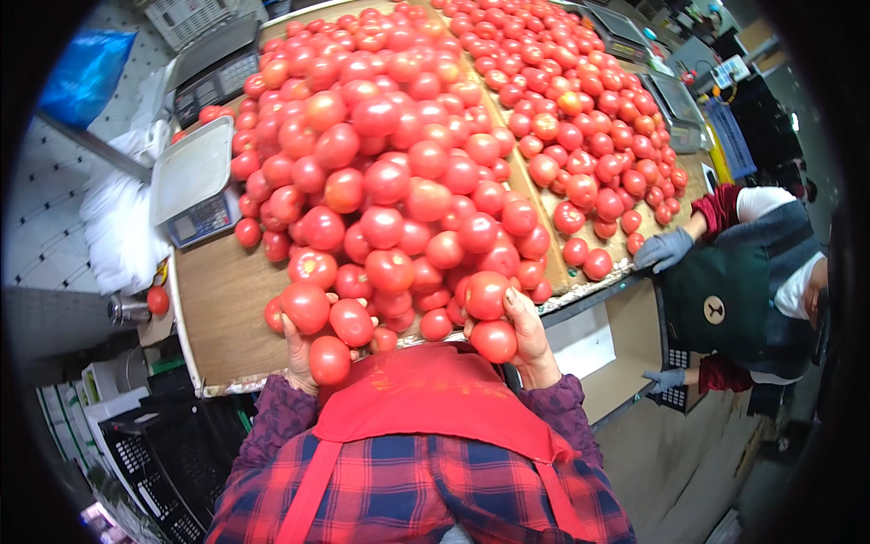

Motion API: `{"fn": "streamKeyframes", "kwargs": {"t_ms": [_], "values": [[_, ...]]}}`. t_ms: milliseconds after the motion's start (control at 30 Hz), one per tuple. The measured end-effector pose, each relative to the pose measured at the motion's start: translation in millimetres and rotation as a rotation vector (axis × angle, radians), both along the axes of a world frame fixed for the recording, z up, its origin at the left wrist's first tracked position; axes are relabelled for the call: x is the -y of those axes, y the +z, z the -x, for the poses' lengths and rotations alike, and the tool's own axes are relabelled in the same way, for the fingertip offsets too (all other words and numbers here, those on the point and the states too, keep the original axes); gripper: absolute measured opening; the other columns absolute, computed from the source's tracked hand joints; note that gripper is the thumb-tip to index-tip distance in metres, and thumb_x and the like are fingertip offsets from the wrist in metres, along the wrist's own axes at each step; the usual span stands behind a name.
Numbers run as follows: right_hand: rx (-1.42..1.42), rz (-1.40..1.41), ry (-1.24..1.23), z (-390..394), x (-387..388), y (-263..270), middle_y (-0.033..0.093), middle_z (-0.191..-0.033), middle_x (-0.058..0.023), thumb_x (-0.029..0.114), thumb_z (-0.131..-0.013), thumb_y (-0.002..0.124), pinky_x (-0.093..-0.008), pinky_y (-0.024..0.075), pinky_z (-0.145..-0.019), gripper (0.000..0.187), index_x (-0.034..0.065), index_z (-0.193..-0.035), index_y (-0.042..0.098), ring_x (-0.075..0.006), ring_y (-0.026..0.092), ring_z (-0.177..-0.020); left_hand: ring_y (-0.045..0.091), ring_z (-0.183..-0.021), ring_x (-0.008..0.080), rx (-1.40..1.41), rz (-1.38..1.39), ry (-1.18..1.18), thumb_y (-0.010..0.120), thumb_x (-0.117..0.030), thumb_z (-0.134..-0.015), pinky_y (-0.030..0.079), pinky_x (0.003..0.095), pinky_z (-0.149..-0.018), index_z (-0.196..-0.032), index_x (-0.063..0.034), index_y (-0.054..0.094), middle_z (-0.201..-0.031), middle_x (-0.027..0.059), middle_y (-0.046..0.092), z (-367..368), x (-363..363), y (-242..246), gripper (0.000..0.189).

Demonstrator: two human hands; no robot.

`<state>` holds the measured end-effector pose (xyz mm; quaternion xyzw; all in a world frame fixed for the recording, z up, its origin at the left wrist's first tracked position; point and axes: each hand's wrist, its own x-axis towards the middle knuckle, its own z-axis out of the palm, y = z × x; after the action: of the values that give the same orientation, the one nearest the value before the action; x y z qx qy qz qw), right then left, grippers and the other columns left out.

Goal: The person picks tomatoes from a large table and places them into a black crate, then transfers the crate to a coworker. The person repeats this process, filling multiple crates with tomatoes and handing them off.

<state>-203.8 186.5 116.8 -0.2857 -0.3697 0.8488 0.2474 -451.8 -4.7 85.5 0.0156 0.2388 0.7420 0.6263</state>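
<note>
Several red tomatoes (351, 321) rest in my left hand (299, 353), which is at the near edge of the wooden table, palm under them. My right hand (530, 333) grips two tomatoes (487, 295), one above the other, with the thumb on the upper one. Both hands are bare and stand apart on either side of my red apron (435, 387). Just beyond them a large heap of tomatoes (387, 183) covers the middle of the table (224, 313). The fingers under the tomatoes are mostly hidden.
A wooden divider (520, 177) separates a second tomato heap (591, 136) at the right. Weighing scales (192, 170) stand at the left edge. Right of me, a person in a dark green apron (714, 299) has gloved hands at the table edge and an open drawer or box (612, 340).
</note>
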Motion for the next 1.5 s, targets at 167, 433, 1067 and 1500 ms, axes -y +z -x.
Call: {"fn": "streamKeyframes", "kwargs": {"t_ms": [167,433,1067,1500], "values": [[0.048,0.006,0.106,19.5,31.4,7.3,0.063,-0.098,-0.0140,0.035,-0.097,0.051,-0.0324,0.0539,-0.070,0.045,-0.0034,-0.120,0.051,-0.0217,0.065,-0.078,0.060,-0.105,0.0389,-0.004,-0.017,0.141,0.051,-0.073,-0.081,0.061,0.0470,-0.070,-0.130,-0.0099,0.043,-0.127,0.0195,0.053,24.5,40.0,-4.7,0.080],[0.738,-0.769,-0.110,23.6,-113.8,51.0,0.061,-0.117,-0.0110,0.031,-0.088,0.066,-0.0320,0.0482,-0.090,0.054,-0.0020,-0.127,0.053,-0.0177,0.058,-0.105,0.065,-0.098,0.0351,-0.020,-0.110,0.021,0.050,-0.073,-0.082,0.061,0.0444,-0.068,-0.133,-0.0103,0.041,-0.134,0.0211,0.047,35.4,68.0,-12.9,0.082],[1.420,-0.838,0.318,47.8,-283.8,-45.0,0.068,-0.093,-0.0056,0.033,-0.079,0.066,-0.0355,0.0503,-0.075,0.041,0.0087,-0.111,0.065,-0.0190,0.063,-0.084,0.065,-0.092,0.0326,-0.185,0.182,0.252,0.061,-0.071,-0.076,0.061,0.0399,-0.057,-0.125,-0.0130,0.044,-0.130,0.0186,0.050,46.9,107.5,30.4,0.077],[0.254,-0.501,0.277,41.6,-49.1,69.9,0.058,-0.115,-0.0110,0.017,-0.087,0.066,-0.0288,0.0508,-0.083,0.056,0.0037,-0.137,0.045,-0.0152,0.061,-0.095,0.064,-0.103,0.0305,-0.025,0.109,-0.201,0.050,-0.075,-0.080,0.060,0.0449,-0.075,-0.140,-0.0110,0.036,-0.126,0.0144,0.054,26.4,-40.4,56.3,0.089]]}}
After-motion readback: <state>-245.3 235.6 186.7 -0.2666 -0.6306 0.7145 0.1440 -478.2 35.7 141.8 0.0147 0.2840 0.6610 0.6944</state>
